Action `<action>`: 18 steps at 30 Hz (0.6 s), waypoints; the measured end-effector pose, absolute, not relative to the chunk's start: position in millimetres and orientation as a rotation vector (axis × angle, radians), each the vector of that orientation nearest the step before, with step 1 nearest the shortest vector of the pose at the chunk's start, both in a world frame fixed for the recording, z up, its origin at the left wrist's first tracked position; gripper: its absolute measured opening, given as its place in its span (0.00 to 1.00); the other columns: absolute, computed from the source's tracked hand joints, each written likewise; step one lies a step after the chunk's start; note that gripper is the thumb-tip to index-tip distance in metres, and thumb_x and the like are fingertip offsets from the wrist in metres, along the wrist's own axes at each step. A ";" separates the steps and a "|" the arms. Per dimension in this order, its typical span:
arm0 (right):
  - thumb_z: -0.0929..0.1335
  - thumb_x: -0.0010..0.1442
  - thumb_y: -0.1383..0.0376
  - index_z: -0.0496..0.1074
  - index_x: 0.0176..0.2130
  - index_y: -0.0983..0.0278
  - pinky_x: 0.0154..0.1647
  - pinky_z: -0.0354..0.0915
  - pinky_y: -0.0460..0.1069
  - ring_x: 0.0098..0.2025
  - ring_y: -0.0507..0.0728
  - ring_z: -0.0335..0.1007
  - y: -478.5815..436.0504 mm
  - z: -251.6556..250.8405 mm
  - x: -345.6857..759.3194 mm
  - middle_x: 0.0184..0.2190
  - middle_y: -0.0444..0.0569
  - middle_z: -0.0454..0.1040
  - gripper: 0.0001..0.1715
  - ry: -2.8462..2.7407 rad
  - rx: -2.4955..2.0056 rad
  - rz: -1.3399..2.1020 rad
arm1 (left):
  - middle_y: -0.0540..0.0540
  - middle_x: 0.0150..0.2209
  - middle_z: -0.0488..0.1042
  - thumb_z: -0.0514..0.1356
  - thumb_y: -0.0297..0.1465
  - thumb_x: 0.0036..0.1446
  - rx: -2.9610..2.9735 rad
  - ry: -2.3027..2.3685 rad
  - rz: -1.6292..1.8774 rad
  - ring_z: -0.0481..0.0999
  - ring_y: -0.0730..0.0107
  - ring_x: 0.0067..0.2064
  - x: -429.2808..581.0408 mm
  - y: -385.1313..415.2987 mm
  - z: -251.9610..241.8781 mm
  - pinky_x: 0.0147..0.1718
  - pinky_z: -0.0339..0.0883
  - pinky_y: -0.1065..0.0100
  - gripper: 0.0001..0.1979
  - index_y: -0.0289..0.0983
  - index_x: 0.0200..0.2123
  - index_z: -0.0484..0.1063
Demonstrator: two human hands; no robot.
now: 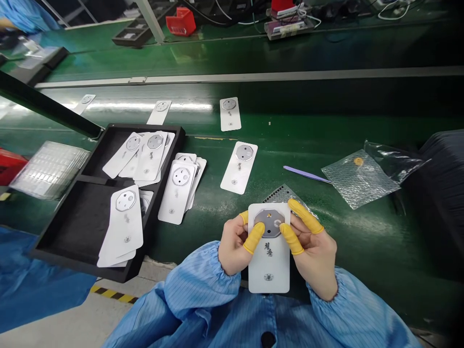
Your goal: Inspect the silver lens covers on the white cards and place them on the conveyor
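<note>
Hands first: your left hand (235, 249) and right hand (316, 253) pinch a smooth white card (268, 266), right of the black tray (68, 217). Grey octagonal plate (269, 223) already on the card; you're likely partway, remaining count unclear. Similar round-cornered cards (123, 227) pile inside the tray; dimpled bubble wrap (360, 181) sits farther right.

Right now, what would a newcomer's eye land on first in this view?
Probably the yellow finger covers on the left hand and right hand, which hold a white card between them, low in the picture. Next, perhaps the black tray at left, with loose cards in both compartments, then the thin purple tool lying beyond the right hand.
</note>
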State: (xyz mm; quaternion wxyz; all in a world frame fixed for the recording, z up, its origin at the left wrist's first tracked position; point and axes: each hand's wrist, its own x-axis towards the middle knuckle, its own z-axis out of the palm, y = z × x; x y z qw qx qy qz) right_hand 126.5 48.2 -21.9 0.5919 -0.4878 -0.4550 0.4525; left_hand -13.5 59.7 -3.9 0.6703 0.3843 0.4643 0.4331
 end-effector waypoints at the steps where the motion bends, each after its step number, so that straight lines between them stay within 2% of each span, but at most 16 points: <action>1: 0.68 0.59 0.72 0.66 0.57 0.55 0.39 0.78 0.50 0.43 0.59 0.78 47.3 -22.5 126.0 0.47 0.48 0.77 0.28 -1.059 -1.139 1.050 | 0.42 0.29 0.79 0.62 0.39 0.56 0.847 1.051 0.991 0.77 0.68 0.26 -11.8 58.5 -3.5 0.24 0.70 0.71 0.17 0.32 0.42 0.75; 6: 0.69 0.58 0.70 0.67 0.57 0.58 0.40 0.78 0.51 0.42 0.59 0.78 44.1 -25.4 125.3 0.46 0.50 0.77 0.27 -1.060 -1.176 1.017 | 0.42 0.28 0.80 0.65 0.41 0.53 0.787 1.105 1.031 0.77 0.67 0.25 -7.9 56.8 -1.7 0.22 0.69 0.72 0.19 0.31 0.41 0.75; 13: 0.68 0.59 0.69 0.66 0.57 0.59 0.45 0.76 0.53 0.46 0.60 0.76 51.3 -29.6 129.1 0.49 0.52 0.75 0.27 -1.015 -1.174 1.086 | 0.41 0.35 0.81 0.65 0.40 0.53 0.704 0.951 0.913 0.80 0.63 0.32 -11.7 70.2 -8.3 0.32 0.75 0.66 0.19 0.32 0.44 0.74; 18: 0.65 0.62 0.70 0.61 0.61 0.57 0.48 0.75 0.53 0.49 0.59 0.75 46.9 -31.5 129.7 0.51 0.52 0.74 0.29 -1.199 -1.145 1.069 | 0.42 0.29 0.80 0.66 0.41 0.52 0.795 1.057 0.959 0.79 0.64 0.29 -24.6 77.2 -4.3 0.29 0.73 0.68 0.19 0.31 0.39 0.76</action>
